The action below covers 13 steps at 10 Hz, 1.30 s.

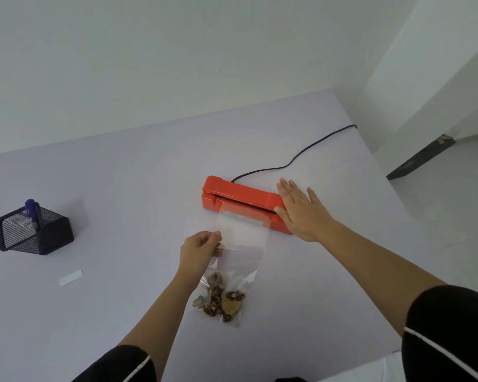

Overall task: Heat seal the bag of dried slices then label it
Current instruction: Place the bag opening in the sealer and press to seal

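Note:
A clear plastic bag [240,244] lies on the table with brown dried slices [220,297] gathered at its near end. Its far, open end sits in the slot of an orange heat sealer [238,195]. My left hand [200,250] pinches the bag's left edge between thumb and fingers. My right hand [298,209] lies flat, fingers spread, on the right end of the sealer's lid. A small white label [71,277] lies on the table to the left.
A black mesh pen holder [35,231] with a blue marker [33,212] stands at the left. The sealer's black cord [293,161] runs back right to the table's far edge. White walls stand behind; the table's right edge drops to the floor.

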Each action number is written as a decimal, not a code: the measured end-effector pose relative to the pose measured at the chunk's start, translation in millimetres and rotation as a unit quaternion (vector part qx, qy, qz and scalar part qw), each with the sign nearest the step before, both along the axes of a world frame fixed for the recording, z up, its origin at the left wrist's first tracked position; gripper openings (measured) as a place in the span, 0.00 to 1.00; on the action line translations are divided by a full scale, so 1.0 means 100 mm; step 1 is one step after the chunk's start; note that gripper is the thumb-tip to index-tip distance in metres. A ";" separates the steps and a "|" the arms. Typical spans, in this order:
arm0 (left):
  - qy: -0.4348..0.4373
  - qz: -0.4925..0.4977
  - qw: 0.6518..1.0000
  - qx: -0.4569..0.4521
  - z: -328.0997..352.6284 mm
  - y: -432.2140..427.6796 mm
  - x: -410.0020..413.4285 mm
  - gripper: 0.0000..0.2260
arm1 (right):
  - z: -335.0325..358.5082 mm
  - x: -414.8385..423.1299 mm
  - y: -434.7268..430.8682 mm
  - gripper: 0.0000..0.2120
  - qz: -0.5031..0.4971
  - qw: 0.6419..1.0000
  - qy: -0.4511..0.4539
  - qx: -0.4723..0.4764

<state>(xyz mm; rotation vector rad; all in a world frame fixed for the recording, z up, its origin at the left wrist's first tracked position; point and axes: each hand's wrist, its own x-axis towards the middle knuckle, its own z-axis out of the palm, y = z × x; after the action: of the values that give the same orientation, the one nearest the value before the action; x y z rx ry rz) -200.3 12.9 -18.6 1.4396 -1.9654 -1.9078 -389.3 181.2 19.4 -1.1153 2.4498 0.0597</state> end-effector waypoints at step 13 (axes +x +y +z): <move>-0.001 0.007 1.000 -0.011 -0.03 0.05 -0.07 0.08 | -0.10 -0.06 0.04 0.29 -0.001 1.000 -0.002 -0.031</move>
<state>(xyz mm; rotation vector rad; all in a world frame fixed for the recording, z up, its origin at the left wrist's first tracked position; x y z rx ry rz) -207.2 17.4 -21.7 1.4458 -1.9662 -1.8740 -394.8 185.2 9.9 -1.1377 2.4641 -0.0210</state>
